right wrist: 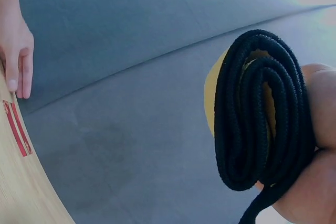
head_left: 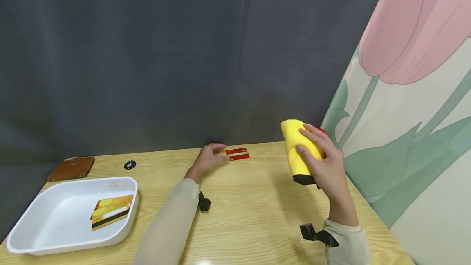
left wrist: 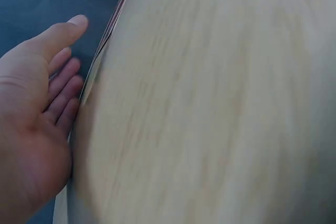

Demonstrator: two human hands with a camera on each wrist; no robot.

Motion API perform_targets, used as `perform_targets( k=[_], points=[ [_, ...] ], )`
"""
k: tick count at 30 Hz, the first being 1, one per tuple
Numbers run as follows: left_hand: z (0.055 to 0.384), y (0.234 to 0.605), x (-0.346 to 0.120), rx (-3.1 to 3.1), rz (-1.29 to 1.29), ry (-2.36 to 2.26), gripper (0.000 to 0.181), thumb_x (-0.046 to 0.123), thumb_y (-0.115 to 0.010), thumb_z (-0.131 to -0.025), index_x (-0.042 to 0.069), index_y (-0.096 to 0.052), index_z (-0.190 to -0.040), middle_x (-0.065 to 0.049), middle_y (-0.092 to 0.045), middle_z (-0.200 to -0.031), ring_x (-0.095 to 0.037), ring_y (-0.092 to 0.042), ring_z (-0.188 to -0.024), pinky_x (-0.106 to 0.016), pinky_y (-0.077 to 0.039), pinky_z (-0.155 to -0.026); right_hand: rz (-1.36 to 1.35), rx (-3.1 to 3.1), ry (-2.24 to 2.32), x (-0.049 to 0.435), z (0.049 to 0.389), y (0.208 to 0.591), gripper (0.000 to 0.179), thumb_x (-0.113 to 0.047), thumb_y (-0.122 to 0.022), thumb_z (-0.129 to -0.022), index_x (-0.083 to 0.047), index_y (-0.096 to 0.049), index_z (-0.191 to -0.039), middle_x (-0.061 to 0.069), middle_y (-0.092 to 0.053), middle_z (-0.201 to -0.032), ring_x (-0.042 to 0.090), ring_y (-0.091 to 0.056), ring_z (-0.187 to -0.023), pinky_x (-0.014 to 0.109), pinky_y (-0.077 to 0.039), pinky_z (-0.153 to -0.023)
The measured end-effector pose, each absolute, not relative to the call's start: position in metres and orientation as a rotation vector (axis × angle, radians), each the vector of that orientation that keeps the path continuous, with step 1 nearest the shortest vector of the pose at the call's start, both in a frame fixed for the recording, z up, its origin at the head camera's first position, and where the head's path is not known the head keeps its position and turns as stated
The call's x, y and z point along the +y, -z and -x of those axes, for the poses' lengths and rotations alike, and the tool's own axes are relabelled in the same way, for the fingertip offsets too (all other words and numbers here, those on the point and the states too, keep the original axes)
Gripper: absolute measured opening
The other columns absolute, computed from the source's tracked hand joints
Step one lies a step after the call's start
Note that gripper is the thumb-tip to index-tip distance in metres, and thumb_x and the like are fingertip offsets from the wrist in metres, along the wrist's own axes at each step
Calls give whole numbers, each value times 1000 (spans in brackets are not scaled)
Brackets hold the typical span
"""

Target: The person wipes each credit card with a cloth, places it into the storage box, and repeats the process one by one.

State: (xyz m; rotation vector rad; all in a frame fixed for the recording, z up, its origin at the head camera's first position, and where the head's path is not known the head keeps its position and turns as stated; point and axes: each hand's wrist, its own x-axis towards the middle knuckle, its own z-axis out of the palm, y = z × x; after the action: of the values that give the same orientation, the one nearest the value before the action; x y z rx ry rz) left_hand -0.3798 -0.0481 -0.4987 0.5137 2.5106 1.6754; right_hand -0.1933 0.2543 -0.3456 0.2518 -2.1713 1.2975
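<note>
My right hand (head_left: 324,162) grips a rolled yellow cloth (head_left: 299,146) with a black edge, held above the table. The roll's black-bound end (right wrist: 262,114) faces the camera in the right wrist view, its layers folded over one another. A bit of red (head_left: 323,131) shows behind the right fingers; what it is cannot be made out. At the back of the table, my left hand (head_left: 207,158) rests beside two flat red strips (head_left: 236,151) with a pale band between them. Its fingers (left wrist: 65,82) are relaxed with nothing between them, and its thumb reaches the strips' left end.
On the left stands a white tray (head_left: 51,191) with orange-yellow cards (head_left: 112,209) in it. A brown wallet (head_left: 71,169) and a black chip (head_left: 130,165) lie behind it. A dark curtain (head_left: 165,60) hangs along the table's back edge; a flower-printed wall (head_left: 416,134) borders the right.
</note>
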Motion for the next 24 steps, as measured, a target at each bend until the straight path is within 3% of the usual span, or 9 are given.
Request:
perform_targets(
  k=[7, 24],
  points=[
    [376, 499, -40, 2560, -443, -1545, 59, 27, -82, -90, 12, -60, -144, -4, -53, -144, -31, -47, -140, -52, -45, -116, -227, -2173, -1314, 259, 190, 342, 43, -8, -73, -96, -18, -68, -138, -5, -56, -152, 9, -55, -124, 14, -51, -80],
    [376, 489, -32, 2660, -401, -1334, 47, 27, -79, -94, 12, -66, -136, -10, -50, -139, -32, -42, -138, -51, -42, -117, -174, -2137, -1307, 269, 186, 338, 43, -7, -73, -95, -16, -69, -137, -5, -58, -150, 9, -57, -123, 15, -50, -79]
  ],
)
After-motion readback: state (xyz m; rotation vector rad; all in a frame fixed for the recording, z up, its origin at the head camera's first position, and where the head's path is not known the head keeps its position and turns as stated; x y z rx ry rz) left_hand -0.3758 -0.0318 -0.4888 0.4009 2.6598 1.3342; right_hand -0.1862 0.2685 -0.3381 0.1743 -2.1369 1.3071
